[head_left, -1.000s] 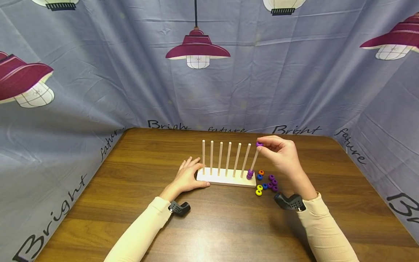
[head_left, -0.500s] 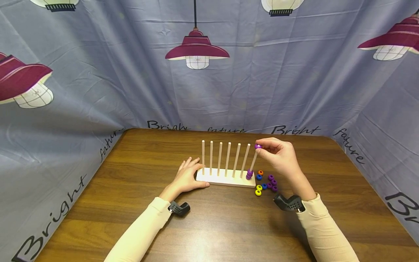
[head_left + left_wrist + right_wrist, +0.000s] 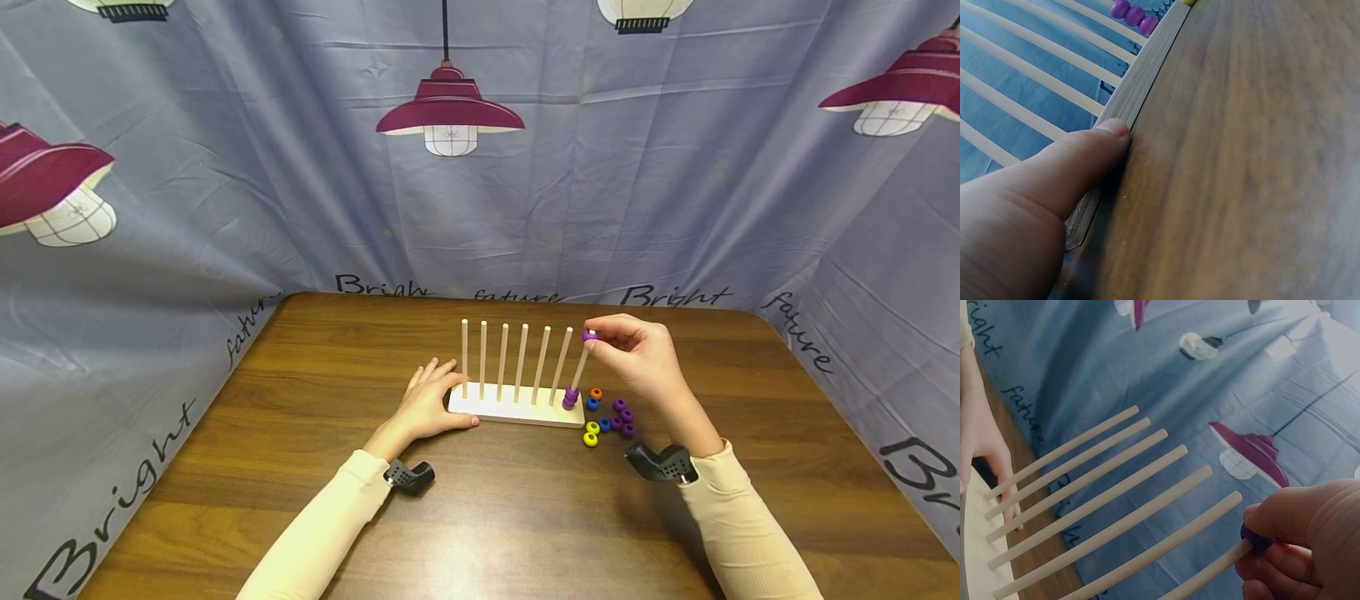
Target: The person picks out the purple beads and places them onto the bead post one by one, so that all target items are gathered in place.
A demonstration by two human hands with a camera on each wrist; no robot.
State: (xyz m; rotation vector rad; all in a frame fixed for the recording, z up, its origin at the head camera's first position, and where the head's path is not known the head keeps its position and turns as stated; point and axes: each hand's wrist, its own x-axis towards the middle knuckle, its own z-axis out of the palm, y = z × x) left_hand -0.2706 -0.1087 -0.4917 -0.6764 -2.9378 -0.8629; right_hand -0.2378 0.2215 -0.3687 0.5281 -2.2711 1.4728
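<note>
A pale wooden peg stand point(image 3: 517, 410) with a row of several upright pegs stands on the table. My left hand point(image 3: 429, 404) holds its left end, thumb point(image 3: 1107, 134) against the front edge and other fingers reaching to the back. Between thumb and fingertips, my right hand point(image 3: 637, 354) pinches a purple bead point(image 3: 591, 335) at the top of the rightmost peg. The peg's tip shows in the bead's hole; in the right wrist view the peg point(image 3: 1213, 572) meets the bead, partly hidden by the fingers. Three purple beads point(image 3: 1133, 16) sit at that peg's bottom.
Loose beads lie right of the stand: several purple point(image 3: 626, 415), two blue point(image 3: 604, 425), two yellow point(image 3: 591, 439) and one orange point(image 3: 596, 393). The brown wooden table point(image 3: 480, 517) ends at a blue patterned curtain point(image 3: 480, 225) behind and at the sides.
The purple bead in my right hand has shifted slightly left and down onto the tip of the rightmost peg. My left hand keeps its place on the stand.
</note>
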